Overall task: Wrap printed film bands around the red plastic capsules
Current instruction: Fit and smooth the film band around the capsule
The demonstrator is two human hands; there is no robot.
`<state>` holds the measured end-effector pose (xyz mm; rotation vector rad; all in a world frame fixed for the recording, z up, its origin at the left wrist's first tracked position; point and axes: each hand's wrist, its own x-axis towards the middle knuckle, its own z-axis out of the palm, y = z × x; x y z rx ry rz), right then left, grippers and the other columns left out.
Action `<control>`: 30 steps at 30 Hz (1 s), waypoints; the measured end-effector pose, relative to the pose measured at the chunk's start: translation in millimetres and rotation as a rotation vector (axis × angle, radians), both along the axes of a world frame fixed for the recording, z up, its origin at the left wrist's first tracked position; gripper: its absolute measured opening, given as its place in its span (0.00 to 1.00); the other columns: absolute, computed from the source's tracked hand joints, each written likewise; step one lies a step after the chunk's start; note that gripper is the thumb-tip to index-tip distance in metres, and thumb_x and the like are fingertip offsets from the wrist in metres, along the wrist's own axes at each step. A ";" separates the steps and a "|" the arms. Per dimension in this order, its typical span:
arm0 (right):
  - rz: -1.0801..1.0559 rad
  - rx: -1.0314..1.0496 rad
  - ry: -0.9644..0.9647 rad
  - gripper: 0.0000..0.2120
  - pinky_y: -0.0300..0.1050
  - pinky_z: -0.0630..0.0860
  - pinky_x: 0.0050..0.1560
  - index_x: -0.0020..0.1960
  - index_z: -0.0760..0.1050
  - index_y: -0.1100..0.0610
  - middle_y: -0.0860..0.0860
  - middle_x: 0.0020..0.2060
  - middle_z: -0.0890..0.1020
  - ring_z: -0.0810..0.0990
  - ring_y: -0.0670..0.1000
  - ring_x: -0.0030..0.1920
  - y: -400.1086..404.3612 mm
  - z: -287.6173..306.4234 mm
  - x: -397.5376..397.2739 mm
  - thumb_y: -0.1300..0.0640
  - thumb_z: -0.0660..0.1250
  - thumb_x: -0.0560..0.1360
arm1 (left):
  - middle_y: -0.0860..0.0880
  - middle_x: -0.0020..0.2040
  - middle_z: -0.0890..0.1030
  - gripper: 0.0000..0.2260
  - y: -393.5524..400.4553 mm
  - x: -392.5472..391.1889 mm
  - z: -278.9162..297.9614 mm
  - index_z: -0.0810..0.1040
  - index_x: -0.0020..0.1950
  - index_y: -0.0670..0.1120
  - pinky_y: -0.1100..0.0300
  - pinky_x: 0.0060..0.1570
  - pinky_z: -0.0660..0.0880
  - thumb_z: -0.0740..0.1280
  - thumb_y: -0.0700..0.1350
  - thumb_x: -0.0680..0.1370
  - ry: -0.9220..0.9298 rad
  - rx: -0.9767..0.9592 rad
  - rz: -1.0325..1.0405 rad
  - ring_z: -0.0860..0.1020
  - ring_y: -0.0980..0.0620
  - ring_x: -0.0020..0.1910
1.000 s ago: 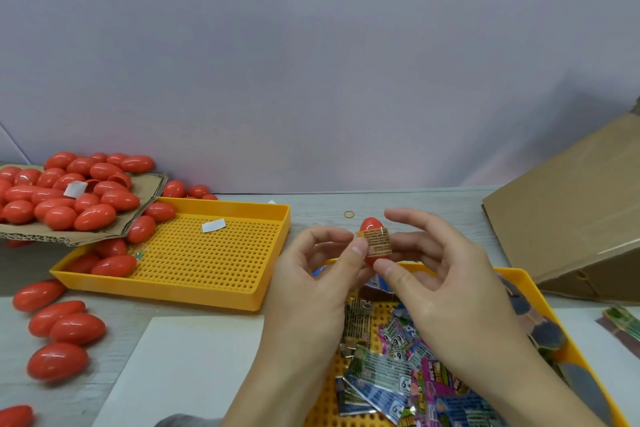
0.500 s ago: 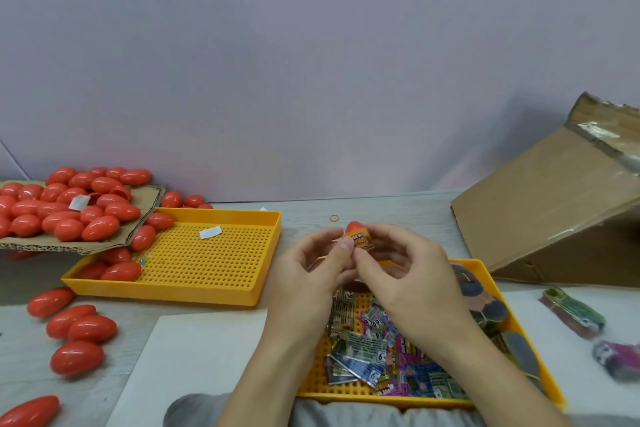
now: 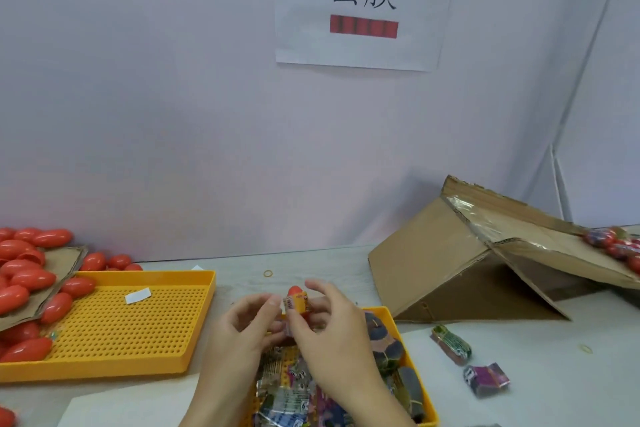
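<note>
A red capsule (image 3: 295, 289) stands upright between my hands, its tip poking out of a printed film band (image 3: 295, 302) that sits around its body. My left hand (image 3: 242, 333) pinches the capsule and band from the left with thumb and fingers. From the right, my right hand (image 3: 334, 333) holds the band with its thumb, fingers curled above. Below them a yellow tray (image 3: 424, 402) holds several loose printed film bands (image 3: 294, 399). Many bare red capsules (image 3: 24, 279) are heaped at the left.
An empty perforated yellow tray (image 3: 121, 326) lies left of centre with a white slip on it. A tilted cardboard box (image 3: 450, 260) holding banded capsules stands at the right. Two film bundles (image 3: 450, 345) lie on the table near it. A paper sign hangs on the wall.
The camera has tilted up, so the hands sit lower in view and the wall sign appears. The band has slid further down over the capsule.
</note>
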<state>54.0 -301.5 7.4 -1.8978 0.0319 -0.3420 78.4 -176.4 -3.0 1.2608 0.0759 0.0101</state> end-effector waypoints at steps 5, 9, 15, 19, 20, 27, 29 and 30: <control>-0.147 0.474 0.190 0.12 0.42 0.79 0.40 0.49 0.81 0.60 0.51 0.37 0.86 0.85 0.50 0.41 -41.8 26.3 12.2 0.50 0.68 0.78 | 0.46 0.37 0.84 0.05 1.6 3.5 2.4 0.82 0.49 0.43 0.55 0.34 0.78 0.69 0.43 0.77 0.064 0.045 0.023 0.80 0.48 0.35; -0.222 0.894 -0.098 0.09 0.40 0.80 0.37 0.46 0.77 0.64 0.60 0.39 0.84 0.85 0.52 0.38 -108.7 87.5 22.4 0.59 0.64 0.80 | 0.42 0.39 0.83 0.05 1.8 2.2 7.7 0.82 0.49 0.41 0.54 0.34 0.76 0.66 0.40 0.80 0.066 0.042 0.009 0.78 0.46 0.35; -0.287 1.003 -0.133 0.10 0.43 0.79 0.45 0.63 0.65 0.56 0.65 0.52 0.78 0.83 0.59 0.49 -152.3 129.0 26.1 0.56 0.59 0.83 | 0.37 0.43 0.81 0.06 1.5 3.5 11.0 0.81 0.49 0.39 0.53 0.35 0.75 0.65 0.38 0.80 0.068 0.018 -0.003 0.77 0.42 0.37; -0.197 0.791 0.052 0.08 0.39 0.79 0.30 0.54 0.75 0.68 0.60 0.34 0.83 0.82 0.53 0.33 -107.8 73.7 12.5 0.64 0.62 0.80 | 0.38 0.40 0.81 0.06 2.4 3.0 13.2 0.81 0.49 0.38 0.53 0.33 0.76 0.65 0.37 0.80 0.077 0.021 0.016 0.78 0.42 0.35; -0.162 0.742 0.096 0.07 0.38 0.77 0.28 0.53 0.77 0.68 0.59 0.33 0.83 0.81 0.52 0.31 -94.0 59.0 9.4 0.66 0.61 0.80 | 0.39 0.38 0.81 0.06 1.5 2.4 13.9 0.81 0.48 0.38 0.53 0.32 0.76 0.65 0.37 0.80 0.077 0.019 0.027 0.78 0.43 0.34; 0.155 0.220 0.167 0.21 0.37 0.67 0.20 0.40 0.85 0.55 0.58 0.28 0.81 0.74 0.52 0.21 -25.2 -1.0 -1.0 0.73 0.60 0.78 | 0.43 0.33 0.81 0.09 10.3 -7.0 31.5 0.80 0.47 0.37 0.57 0.31 0.78 0.61 0.35 0.82 -0.006 -0.013 0.137 0.80 0.48 0.31; 0.207 0.101 0.176 0.22 0.39 0.71 0.24 0.40 0.84 0.48 0.57 0.29 0.82 0.76 0.52 0.23 -23.7 -0.9 -4.1 0.71 0.61 0.78 | 0.45 0.35 0.82 0.10 20.9 -7.6 38.9 0.81 0.47 0.39 0.57 0.35 0.79 0.60 0.36 0.82 -0.047 0.066 0.165 0.80 0.49 0.33; 0.227 0.072 0.182 0.22 0.40 0.73 0.26 0.40 0.84 0.46 0.57 0.30 0.82 0.77 0.53 0.24 -23.9 0.6 -5.7 0.70 0.61 0.79 | 0.46 0.35 0.83 0.10 27.8 -7.2 42.1 0.81 0.47 0.40 0.58 0.36 0.79 0.61 0.37 0.82 -0.073 0.133 0.170 0.81 0.49 0.34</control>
